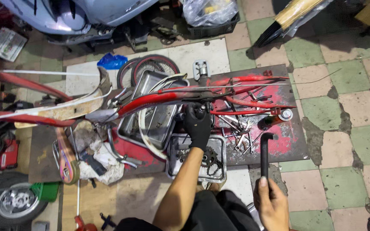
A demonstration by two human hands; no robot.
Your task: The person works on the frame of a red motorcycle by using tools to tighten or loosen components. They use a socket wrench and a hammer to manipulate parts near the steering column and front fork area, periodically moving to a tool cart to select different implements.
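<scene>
Bottom bracket [203, 104] of red bike frame [168, 99] is gripped by gloved left hand [198, 126]; black bar [264, 155] is clenched in right hand [271, 204]. Sprocket [209, 158] is held in metal tray [173, 164].

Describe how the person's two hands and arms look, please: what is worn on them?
The left hand wears a black work glove that ends at the wrist; the forearm behind it is bare, with no sleeve in view. The right hand wears no glove, and no ring, watch or sleeve shows on it. No markings show on the glove from this view.
</scene>
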